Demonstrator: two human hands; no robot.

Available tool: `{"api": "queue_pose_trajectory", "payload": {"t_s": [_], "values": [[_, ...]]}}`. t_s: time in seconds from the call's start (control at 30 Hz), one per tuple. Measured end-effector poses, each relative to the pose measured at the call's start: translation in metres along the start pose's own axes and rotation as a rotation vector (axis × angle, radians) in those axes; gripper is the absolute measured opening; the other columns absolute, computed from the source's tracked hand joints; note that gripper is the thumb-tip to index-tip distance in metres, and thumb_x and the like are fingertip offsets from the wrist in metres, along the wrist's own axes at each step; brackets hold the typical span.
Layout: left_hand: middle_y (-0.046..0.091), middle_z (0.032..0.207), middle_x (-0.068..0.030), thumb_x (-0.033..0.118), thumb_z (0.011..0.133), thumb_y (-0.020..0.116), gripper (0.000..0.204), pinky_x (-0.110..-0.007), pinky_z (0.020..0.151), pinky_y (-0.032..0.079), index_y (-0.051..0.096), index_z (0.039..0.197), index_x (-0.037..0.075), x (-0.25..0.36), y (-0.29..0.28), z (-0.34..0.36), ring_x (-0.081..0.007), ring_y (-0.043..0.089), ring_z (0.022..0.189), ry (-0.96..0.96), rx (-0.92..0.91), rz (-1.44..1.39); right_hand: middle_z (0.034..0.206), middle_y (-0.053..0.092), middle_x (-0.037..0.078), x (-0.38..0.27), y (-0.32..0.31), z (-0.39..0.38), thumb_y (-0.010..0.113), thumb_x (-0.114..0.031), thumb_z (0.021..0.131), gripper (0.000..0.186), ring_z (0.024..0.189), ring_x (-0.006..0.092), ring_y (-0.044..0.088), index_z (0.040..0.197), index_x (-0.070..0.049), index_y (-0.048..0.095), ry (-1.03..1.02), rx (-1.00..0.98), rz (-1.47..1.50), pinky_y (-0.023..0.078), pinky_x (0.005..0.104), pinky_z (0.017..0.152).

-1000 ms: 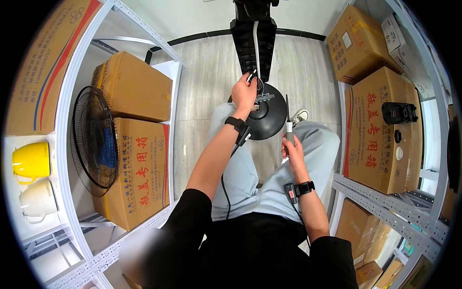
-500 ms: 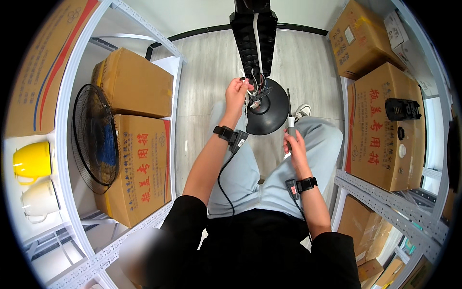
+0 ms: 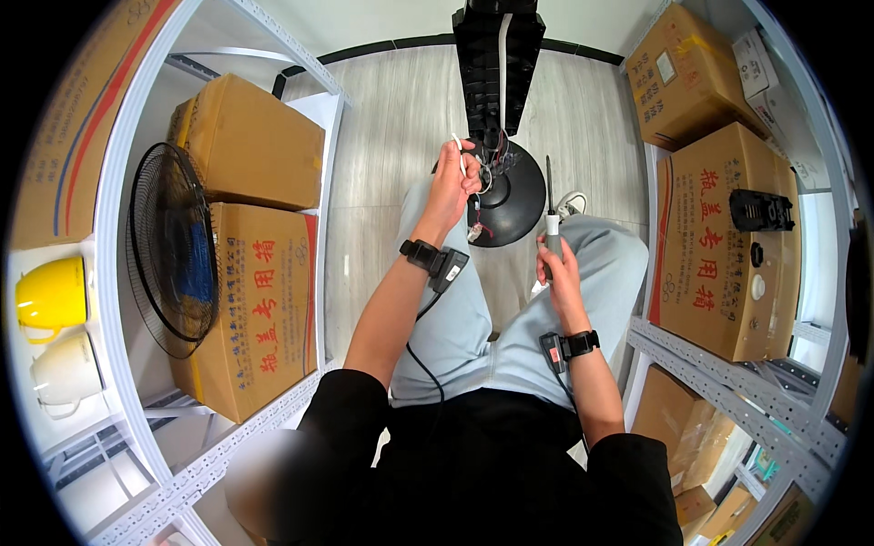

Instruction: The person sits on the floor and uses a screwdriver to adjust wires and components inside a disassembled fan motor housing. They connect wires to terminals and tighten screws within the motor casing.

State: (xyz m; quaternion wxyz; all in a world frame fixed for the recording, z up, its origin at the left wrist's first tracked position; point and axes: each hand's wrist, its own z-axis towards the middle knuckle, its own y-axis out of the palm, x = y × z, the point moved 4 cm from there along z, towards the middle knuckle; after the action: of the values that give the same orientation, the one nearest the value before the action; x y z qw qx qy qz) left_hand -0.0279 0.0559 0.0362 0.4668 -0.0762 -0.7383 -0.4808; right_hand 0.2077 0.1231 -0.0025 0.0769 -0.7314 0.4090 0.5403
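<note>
In front of me a black fan column (image 3: 473, 68) with a ribbed, open inside rises from a round black base (image 3: 514, 218). Loose thin wires (image 3: 492, 162) spill out at the column's lower end. A white cable (image 3: 459, 147) sticks up from the closed fingers of my left hand (image 3: 448, 187), just left of those wires. Below that hand hangs a small white connector (image 3: 474, 233) on a red wire. My right hand (image 3: 561, 278) is wrapped round a screwdriver (image 3: 552, 225) with a grey handle, its dark shaft pointing away from me beside the base.
Metal shelves flank me. On the left are cardboard boxes (image 3: 259, 141), a black wire fan guard (image 3: 173, 250), a yellow mug (image 3: 52, 296) and a white mug (image 3: 68, 371). At right, a box (image 3: 696, 264) bears a black plastic part (image 3: 761, 210) and small round pieces.
My left hand has turned, and the white cable now stands up out of its grip. The connector on the red wire now shows below it. My right hand keeps its hold on the screwdriver.
</note>
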Motion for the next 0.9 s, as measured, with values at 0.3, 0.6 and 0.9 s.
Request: {"api": "queue_pose_trajectory", "payload": {"t_s": [0.3,0.6,0.9], "values": [[0.047,0.073,-0.0023,0.033,0.104,0.035,0.027,-0.025,0.057,0.033,0.047,0.106,0.009,-0.003,-0.007,0.001,-0.0089,0.035,0.06,-0.051,-0.017,-0.106,0.066,0.051,-0.001,0.0,0.003,0.0,0.058,-0.018,0.091,0.025,0.053,0.0063,0.046,0.112,-0.004,0.054,-0.013,-0.011,-0.018,0.034,0.0212,0.047],[0.048,0.071,-0.0029,0.027,0.104,0.036,0.027,-0.025,0.056,0.034,0.049,0.103,0.004,-0.008,-0.01,0.0,-0.0075,0.034,0.058,-0.096,0.007,-0.092,0.069,0.052,-0.001,-0.003,0.004,-0.002,0.058,-0.018,0.091,0.026,0.056,0.0071,0.048,0.113,-0.004,0.053,-0.026,-0.015,-0.002,0.036,0.0215,0.051],[0.049,0.074,-0.0014,0.022,0.103,0.039,0.026,-0.02,0.055,0.032,0.052,0.108,0.0,-0.025,0.027,-0.027,-0.005,0.033,0.059,-0.491,-0.45,0.256,0.085,0.058,0.001,-0.028,0.014,0.009,0.065,-0.013,0.089,0.025,0.07,0.009,0.054,0.108,-0.005,0.052,-0.267,0.04,0.058,0.042,0.023,0.063]]}}
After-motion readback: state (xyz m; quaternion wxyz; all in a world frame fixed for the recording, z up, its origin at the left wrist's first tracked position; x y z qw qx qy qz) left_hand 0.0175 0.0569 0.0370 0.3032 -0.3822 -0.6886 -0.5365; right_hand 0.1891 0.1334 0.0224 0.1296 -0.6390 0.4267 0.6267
